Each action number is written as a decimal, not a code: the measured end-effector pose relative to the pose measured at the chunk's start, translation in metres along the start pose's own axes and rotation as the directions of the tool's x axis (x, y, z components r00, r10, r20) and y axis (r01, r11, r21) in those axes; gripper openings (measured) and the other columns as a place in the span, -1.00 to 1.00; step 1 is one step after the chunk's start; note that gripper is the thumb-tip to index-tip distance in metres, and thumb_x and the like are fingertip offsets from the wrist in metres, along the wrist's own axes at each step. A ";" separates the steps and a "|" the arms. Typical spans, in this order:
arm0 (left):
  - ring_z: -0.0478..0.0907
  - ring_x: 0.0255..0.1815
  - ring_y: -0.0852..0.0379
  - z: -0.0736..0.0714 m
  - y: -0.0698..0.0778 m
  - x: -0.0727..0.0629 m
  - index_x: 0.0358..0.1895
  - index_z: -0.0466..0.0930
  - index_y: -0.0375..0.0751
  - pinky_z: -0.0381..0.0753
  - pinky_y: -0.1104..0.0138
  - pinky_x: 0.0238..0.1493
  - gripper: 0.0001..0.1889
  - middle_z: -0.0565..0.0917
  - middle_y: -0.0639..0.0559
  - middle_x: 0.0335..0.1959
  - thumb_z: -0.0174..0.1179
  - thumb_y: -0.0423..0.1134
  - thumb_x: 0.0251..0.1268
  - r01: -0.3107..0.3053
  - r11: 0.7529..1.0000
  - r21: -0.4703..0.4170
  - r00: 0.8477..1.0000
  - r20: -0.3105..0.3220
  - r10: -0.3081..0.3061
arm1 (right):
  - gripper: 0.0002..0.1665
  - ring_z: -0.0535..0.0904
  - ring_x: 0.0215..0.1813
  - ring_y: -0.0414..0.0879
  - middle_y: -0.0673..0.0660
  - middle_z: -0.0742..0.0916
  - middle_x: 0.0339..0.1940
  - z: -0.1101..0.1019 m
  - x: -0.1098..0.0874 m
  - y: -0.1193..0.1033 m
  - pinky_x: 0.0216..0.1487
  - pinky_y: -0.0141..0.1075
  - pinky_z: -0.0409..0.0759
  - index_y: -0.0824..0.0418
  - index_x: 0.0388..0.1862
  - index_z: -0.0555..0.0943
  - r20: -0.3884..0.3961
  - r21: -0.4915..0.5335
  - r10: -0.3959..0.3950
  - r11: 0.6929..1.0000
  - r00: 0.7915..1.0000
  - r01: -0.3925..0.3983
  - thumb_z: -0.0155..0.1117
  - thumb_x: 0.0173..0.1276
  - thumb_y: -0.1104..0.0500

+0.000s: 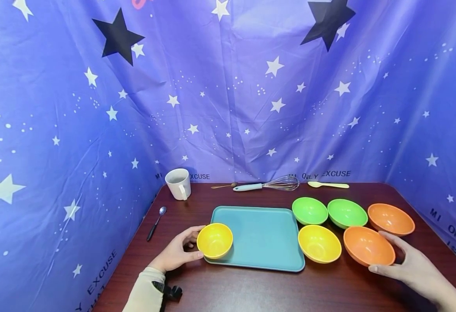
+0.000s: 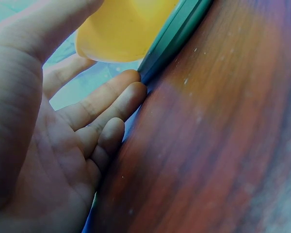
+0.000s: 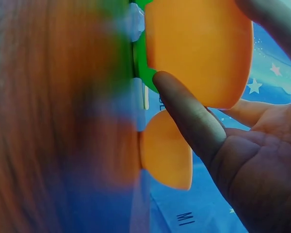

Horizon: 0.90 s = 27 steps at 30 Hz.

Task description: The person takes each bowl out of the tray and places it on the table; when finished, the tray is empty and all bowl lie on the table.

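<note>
A yellow bowl [image 1: 214, 241] is at the left end of the teal tray [image 1: 265, 238]. My left hand [image 1: 179, 250] holds this bowl from its left side, thumb at the front and fingers behind. In the left wrist view the lower fingers [image 2: 106, 99] lie beside the tray's rim. On the right, my right hand [image 1: 417, 262] grips the front orange bowl [image 1: 368, 246] between thumb and fingers. The thumb presses on that bowl's wall [image 3: 199, 53] in the right wrist view. Whether its base touches the table cannot be told.
Right of the tray stand another yellow bowl [image 1: 319, 244], two green bowls [image 1: 310, 211] and a second orange bowl [image 1: 391, 219]. Behind lie a whisk [image 1: 267, 185] and a cream spoon [image 1: 328, 185]. A white mug [image 1: 178, 184] and a black-handled spoon [image 1: 157, 223] are at left.
</note>
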<state>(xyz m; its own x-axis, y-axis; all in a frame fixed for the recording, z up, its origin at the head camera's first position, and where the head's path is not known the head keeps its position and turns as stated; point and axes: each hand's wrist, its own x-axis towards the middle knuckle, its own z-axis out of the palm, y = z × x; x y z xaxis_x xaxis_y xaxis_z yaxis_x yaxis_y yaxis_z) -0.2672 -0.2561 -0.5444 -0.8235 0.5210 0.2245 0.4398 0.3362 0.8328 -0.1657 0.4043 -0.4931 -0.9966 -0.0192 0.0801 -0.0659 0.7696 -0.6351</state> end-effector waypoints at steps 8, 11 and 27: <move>0.61 0.05 0.00 0.000 0.001 0.000 0.55 0.37 0.07 0.58 0.21 0.00 -0.24 0.70 0.06 0.06 0.48 -0.21 0.30 0.008 1.000 0.004 1.000 0.000 -0.008 | 0.11 0.39 -0.01 -0.57 0.53 0.55 0.33 0.006 0.000 0.006 -0.21 -0.48 0.43 0.37 0.58 0.25 0.011 0.015 -0.018 1.000 1.000 0.018 0.63 0.24 -0.04; 0.61 0.06 -0.01 0.000 0.001 0.000 0.55 0.37 0.08 0.58 0.21 0.01 -0.24 0.70 0.07 0.07 0.48 -0.21 0.30 0.013 1.000 0.004 1.000 0.000 -0.013 | 0.10 0.39 -0.02 -0.57 0.55 0.54 0.35 0.007 0.000 0.008 -0.20 -0.47 0.45 0.39 0.58 0.23 0.030 0.024 -0.008 1.000 1.000 0.008 0.61 0.27 -0.03; 0.61 0.06 -0.03 0.000 0.001 0.000 0.55 0.37 0.08 0.58 0.20 0.02 -0.25 0.69 0.09 0.06 0.47 -0.21 0.31 0.017 1.000 0.003 1.000 0.003 -0.017 | 0.08 0.40 0.00 -0.56 0.55 0.49 0.39 0.010 0.002 0.013 -0.20 -0.41 0.52 0.38 0.61 0.18 0.067 0.046 -0.027 0.999 0.997 0.024 0.56 0.33 0.02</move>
<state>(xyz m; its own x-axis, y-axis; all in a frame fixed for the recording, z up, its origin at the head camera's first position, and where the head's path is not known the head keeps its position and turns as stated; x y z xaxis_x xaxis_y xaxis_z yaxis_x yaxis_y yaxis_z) -0.2666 -0.2561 -0.5440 -0.8299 0.5173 0.2092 0.4268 0.3470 0.8351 -0.1688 0.4082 -0.5087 -0.9955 -0.0832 0.0456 -0.0923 0.7385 -0.6679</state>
